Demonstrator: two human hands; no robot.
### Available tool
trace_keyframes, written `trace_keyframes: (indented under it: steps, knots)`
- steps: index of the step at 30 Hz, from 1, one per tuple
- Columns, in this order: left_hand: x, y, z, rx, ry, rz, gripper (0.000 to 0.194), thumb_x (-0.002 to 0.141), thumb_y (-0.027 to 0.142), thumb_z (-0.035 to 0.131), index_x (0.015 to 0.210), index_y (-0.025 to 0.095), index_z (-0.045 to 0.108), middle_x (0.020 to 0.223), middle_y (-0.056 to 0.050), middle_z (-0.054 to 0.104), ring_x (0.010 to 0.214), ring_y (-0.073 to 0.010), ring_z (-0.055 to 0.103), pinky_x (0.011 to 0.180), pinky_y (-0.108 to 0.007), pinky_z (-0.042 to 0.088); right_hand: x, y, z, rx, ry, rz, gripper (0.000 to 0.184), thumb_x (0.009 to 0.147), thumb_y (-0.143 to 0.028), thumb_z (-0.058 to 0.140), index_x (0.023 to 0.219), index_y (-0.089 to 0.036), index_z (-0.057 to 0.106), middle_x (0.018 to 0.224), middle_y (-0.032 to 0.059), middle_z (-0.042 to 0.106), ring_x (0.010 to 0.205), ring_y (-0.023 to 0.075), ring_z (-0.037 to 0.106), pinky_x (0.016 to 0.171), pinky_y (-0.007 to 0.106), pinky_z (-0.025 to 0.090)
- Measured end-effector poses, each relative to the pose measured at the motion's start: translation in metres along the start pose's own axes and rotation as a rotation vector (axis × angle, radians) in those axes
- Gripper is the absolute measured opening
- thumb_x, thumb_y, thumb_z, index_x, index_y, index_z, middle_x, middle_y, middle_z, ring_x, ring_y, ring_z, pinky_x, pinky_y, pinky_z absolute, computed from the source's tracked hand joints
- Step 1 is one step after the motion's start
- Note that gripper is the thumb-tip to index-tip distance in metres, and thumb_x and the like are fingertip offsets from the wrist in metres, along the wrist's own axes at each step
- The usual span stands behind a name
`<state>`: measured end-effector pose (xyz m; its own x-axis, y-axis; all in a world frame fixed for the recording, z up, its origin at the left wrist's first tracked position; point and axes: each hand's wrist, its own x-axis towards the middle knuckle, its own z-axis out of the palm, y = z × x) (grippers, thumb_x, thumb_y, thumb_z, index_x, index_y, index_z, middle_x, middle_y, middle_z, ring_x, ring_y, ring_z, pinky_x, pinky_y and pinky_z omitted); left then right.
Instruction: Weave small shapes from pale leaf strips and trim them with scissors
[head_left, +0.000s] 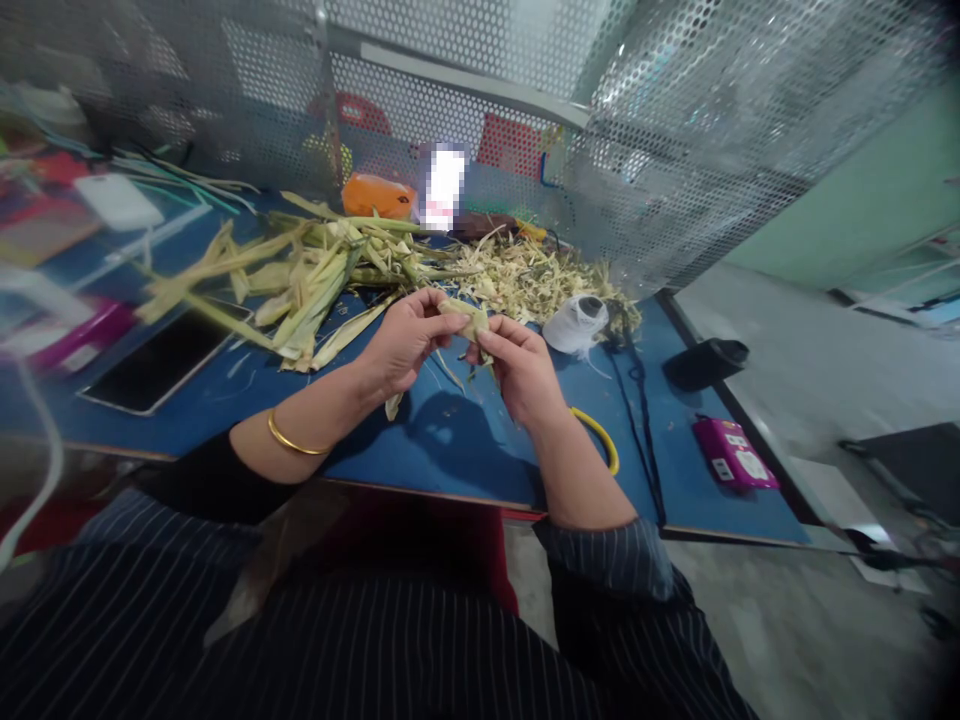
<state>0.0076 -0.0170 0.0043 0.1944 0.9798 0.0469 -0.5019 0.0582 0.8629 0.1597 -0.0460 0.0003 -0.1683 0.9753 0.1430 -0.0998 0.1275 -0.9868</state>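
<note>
Between my two hands, above the blue table point(465, 455), is a pale green folded piece of corn husk point(469, 318). My left hand point(409, 340) pinches its left end between thumb and fingers. On the opposite end, my right hand point(521, 368) grips with thumb and bent fingers. Long dried husk leaves point(319, 270) lie in a heap beyond my left hand. Shredded husk scraps point(517, 275) are piled behind my right hand, with a white thread spool point(576, 325) in front of them. A yellow loop point(600, 440) is partly hidden behind my right forearm.
A dark-screened phone point(157, 360) lies at left. A lit, blurred-out screen point(444, 188) and an orange packet point(379, 196) stand before the perforated metal panel point(465, 90). At right are a black cylinder point(705, 365), a purple tissue pack point(733, 453) and a dark cord point(641, 430).
</note>
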Motion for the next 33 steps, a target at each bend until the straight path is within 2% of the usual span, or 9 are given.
trace_keyframes:
  steps: [3, 6, 9, 11, 15, 19, 25, 29, 33]
  knots:
    - [0.002, 0.0, -0.004, 0.032, -0.1, -0.023, 0.024, 0.062, 0.011, 0.078, 0.071, 0.016, 0.056, 0.066, 0.002, 0.058, 0.056, -0.0073, 0.052, 0.053, -0.021, 0.041, 0.0, -0.001, -0.002, 0.093, -0.044, 0.041, 0.021, 0.079, -0.039, 0.067, 0.075, -0.022, 0.057, 0.066, -0.0032, 0.057, 0.06, 0.0105, 0.052, 0.061, 0.025, 0.042]
    - [0.002, 0.004, -0.006, 0.06, -0.133, -0.029, 0.026, 0.06, 0.011, 0.08, 0.073, 0.016, 0.057, 0.067, 0.002, 0.06, 0.057, -0.0075, 0.055, 0.056, -0.021, 0.043, 0.002, -0.002, -0.003, 0.118, -0.035, 0.056, 0.027, 0.072, -0.04, 0.075, 0.072, -0.021, 0.056, 0.067, -0.0034, 0.058, 0.061, 0.0113, 0.056, 0.06, 0.025, 0.044]
    - [-0.001, 0.008, -0.006, 0.093, -0.161, -0.13, 0.025, 0.063, 0.018, 0.08, 0.084, 0.014, 0.065, 0.07, 0.0, 0.064, 0.059, -0.0093, 0.058, 0.057, -0.022, 0.046, 0.003, -0.002, -0.004, 0.068, -0.018, -0.007, 0.027, 0.072, -0.04, 0.076, 0.072, -0.021, 0.057, 0.063, -0.0035, 0.059, 0.057, 0.0111, 0.055, 0.058, 0.026, 0.044]
    - [-0.002, 0.01, -0.005, 0.147, -0.183, -0.17, 0.023, 0.067, 0.025, 0.078, 0.083, 0.012, 0.068, 0.071, -0.002, 0.065, 0.059, -0.0103, 0.058, 0.058, -0.023, 0.047, 0.004, -0.001, -0.004, 0.006, -0.023, -0.063, 0.025, 0.073, -0.04, 0.076, 0.074, -0.021, 0.06, 0.063, -0.0035, 0.059, 0.054, 0.0102, 0.053, 0.057, 0.026, 0.042]
    - [0.0, 0.011, -0.007, 0.422, -0.135, 0.039, 0.02, 0.063, 0.025, 0.081, 0.066, 0.013, 0.065, 0.062, -0.001, 0.062, 0.056, -0.0093, 0.055, 0.055, -0.022, 0.045, 0.005, 0.001, -0.005, -0.139, 0.009, -0.108, 0.026, 0.073, -0.041, 0.077, 0.074, -0.02, 0.062, 0.062, -0.004, 0.056, 0.054, 0.0089, 0.048, 0.054, 0.025, 0.037]
    - [0.004, 0.012, -0.01, 0.643, -0.165, 0.202, 0.018, 0.066, 0.025, 0.078, 0.066, 0.013, 0.064, 0.061, -0.002, 0.063, 0.056, -0.0115, 0.057, 0.054, -0.023, 0.043, 0.004, 0.0, -0.006, -0.214, 0.004, -0.103, 0.03, 0.073, -0.042, 0.077, 0.07, -0.02, 0.057, 0.06, -0.0052, 0.048, 0.055, 0.0082, 0.041, 0.053, 0.025, 0.031]
    - [0.007, 0.02, -0.016, 0.867, -0.225, 0.26, 0.018, 0.066, 0.027, 0.077, 0.065, 0.014, 0.064, 0.057, 0.0, 0.06, 0.05, -0.0107, 0.052, 0.048, -0.023, 0.037, 0.004, -0.006, -0.013, -0.19, -0.097, -0.009, 0.029, 0.072, -0.042, 0.076, 0.071, -0.019, 0.058, 0.062, -0.0044, 0.049, 0.057, 0.0084, 0.039, 0.054, 0.025, 0.028]
    - [0.011, 0.029, -0.023, 1.038, -0.291, 0.243, 0.01, 0.066, 0.024, 0.073, 0.071, 0.015, 0.072, 0.055, 0.0, 0.059, 0.053, -0.0121, 0.052, 0.052, -0.024, 0.037, 0.005, -0.006, -0.02, -0.196, -0.133, 0.061, 0.022, 0.075, -0.037, 0.072, 0.074, -0.018, 0.061, 0.064, -0.0037, 0.051, 0.058, 0.0081, 0.04, 0.054, 0.025, 0.026]
    - [0.012, 0.031, -0.025, 0.998, -0.314, 0.214, 0.012, 0.068, 0.025, 0.069, 0.071, 0.014, 0.074, 0.062, -0.002, 0.065, 0.06, -0.0141, 0.057, 0.059, -0.026, 0.042, 0.006, -0.005, -0.023, -0.248, -0.127, 0.082, 0.023, 0.075, -0.036, 0.071, 0.07, -0.018, 0.058, 0.061, -0.0047, 0.05, 0.055, 0.0075, 0.038, 0.052, 0.025, 0.025]
